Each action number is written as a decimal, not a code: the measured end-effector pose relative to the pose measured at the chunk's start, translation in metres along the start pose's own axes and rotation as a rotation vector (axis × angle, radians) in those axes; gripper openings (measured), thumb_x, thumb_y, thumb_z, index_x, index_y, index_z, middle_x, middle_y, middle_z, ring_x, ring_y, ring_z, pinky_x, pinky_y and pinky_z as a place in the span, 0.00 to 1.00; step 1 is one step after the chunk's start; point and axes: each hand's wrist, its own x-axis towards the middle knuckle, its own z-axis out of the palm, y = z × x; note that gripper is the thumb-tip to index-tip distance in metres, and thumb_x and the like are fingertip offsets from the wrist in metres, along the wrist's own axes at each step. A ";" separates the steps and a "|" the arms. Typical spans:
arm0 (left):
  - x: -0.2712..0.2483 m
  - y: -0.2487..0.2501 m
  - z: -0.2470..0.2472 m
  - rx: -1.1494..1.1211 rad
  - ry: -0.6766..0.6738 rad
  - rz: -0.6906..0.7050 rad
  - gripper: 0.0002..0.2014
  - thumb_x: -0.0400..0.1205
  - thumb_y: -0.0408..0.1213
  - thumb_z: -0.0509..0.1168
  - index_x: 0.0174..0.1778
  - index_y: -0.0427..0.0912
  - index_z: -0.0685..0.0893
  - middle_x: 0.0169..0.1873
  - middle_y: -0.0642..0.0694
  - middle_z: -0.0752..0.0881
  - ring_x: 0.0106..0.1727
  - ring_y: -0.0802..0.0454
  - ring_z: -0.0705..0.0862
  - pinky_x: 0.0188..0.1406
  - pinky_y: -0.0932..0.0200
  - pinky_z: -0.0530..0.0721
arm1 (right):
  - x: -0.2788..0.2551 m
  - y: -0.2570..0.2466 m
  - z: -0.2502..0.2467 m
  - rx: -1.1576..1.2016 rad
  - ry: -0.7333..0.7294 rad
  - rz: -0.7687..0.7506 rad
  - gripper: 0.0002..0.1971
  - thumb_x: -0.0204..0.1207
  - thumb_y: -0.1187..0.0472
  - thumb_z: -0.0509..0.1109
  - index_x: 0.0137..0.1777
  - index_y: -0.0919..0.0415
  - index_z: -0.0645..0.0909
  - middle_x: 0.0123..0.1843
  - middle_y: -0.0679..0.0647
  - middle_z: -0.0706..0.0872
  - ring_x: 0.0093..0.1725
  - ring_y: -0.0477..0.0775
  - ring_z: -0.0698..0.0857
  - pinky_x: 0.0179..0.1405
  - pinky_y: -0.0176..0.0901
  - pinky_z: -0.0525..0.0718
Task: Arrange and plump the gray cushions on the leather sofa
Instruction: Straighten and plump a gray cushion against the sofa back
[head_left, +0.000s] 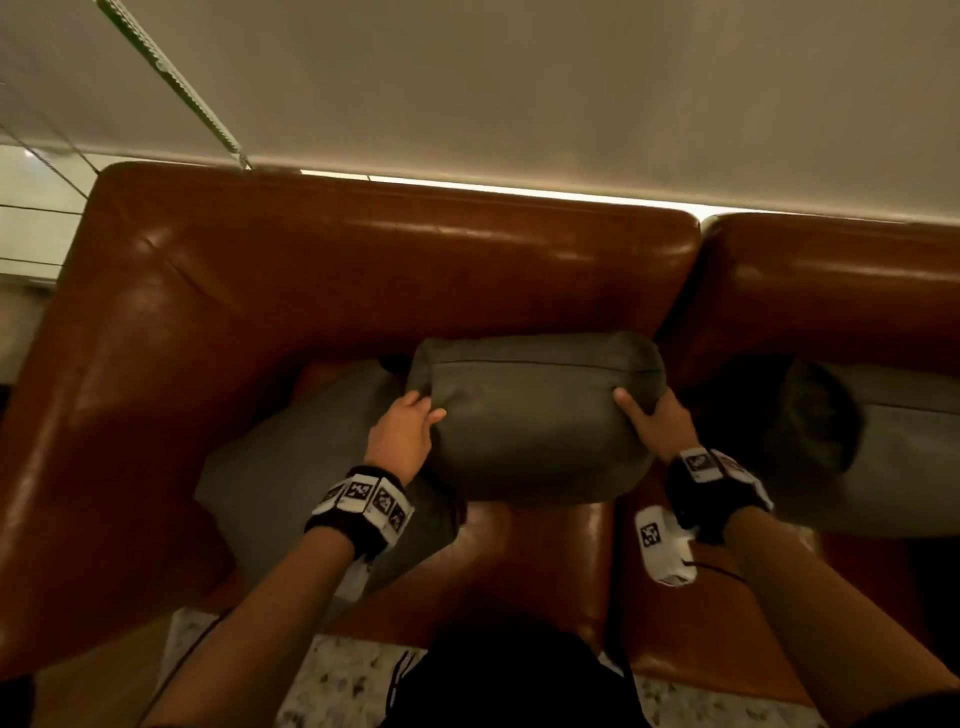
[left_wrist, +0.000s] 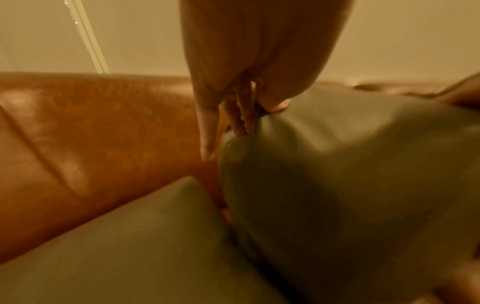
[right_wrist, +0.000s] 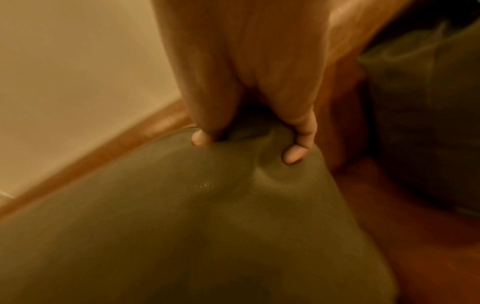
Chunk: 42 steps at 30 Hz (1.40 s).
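A gray cushion (head_left: 530, 421) (left_wrist: 350, 174) (right_wrist: 168, 226) stands upright against the backrest of the brown leather sofa (head_left: 363, 260). My left hand (head_left: 402, 434) (left_wrist: 244, 115) grips its left edge, thumb on the front and fingers behind. At the cushion's right edge my right hand (head_left: 652, 421) (right_wrist: 249, 142) pinches the fabric, which dents under the fingertips. A second gray cushion (head_left: 291, 467) (left_wrist: 124, 246) lies flatter to the left, partly under my left forearm. A third gray cushion (head_left: 893, 441) (right_wrist: 426, 115) sits on the neighbouring seat at the right.
The sofa's left armrest (head_left: 104, 415) closes off the left side. A gap divides the two backrest sections (head_left: 701, 228). A pale wall (head_left: 519, 93) rises behind. Speckled floor (head_left: 353, 686) lies in front of the seat edge.
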 end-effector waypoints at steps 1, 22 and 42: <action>0.007 0.003 0.007 0.006 -0.036 -0.040 0.18 0.87 0.42 0.51 0.66 0.36 0.76 0.74 0.39 0.71 0.73 0.41 0.72 0.67 0.45 0.73 | 0.006 0.005 0.011 -0.014 0.001 0.018 0.34 0.76 0.45 0.67 0.75 0.66 0.66 0.73 0.65 0.75 0.72 0.67 0.74 0.72 0.53 0.71; 0.032 -0.231 -0.051 -0.221 0.161 -0.461 0.14 0.83 0.32 0.59 0.62 0.32 0.81 0.62 0.31 0.83 0.65 0.35 0.80 0.65 0.48 0.75 | 0.001 -0.091 0.142 -0.668 0.195 -0.579 0.31 0.79 0.37 0.48 0.78 0.50 0.63 0.78 0.55 0.69 0.81 0.58 0.60 0.75 0.78 0.44; -0.017 -0.226 -0.014 -0.158 0.200 -0.403 0.10 0.84 0.42 0.55 0.47 0.41 0.78 0.52 0.41 0.82 0.61 0.40 0.77 0.59 0.40 0.74 | -0.004 -0.090 0.148 -0.709 0.228 -0.569 0.35 0.76 0.35 0.42 0.79 0.51 0.59 0.79 0.58 0.66 0.81 0.60 0.59 0.76 0.74 0.42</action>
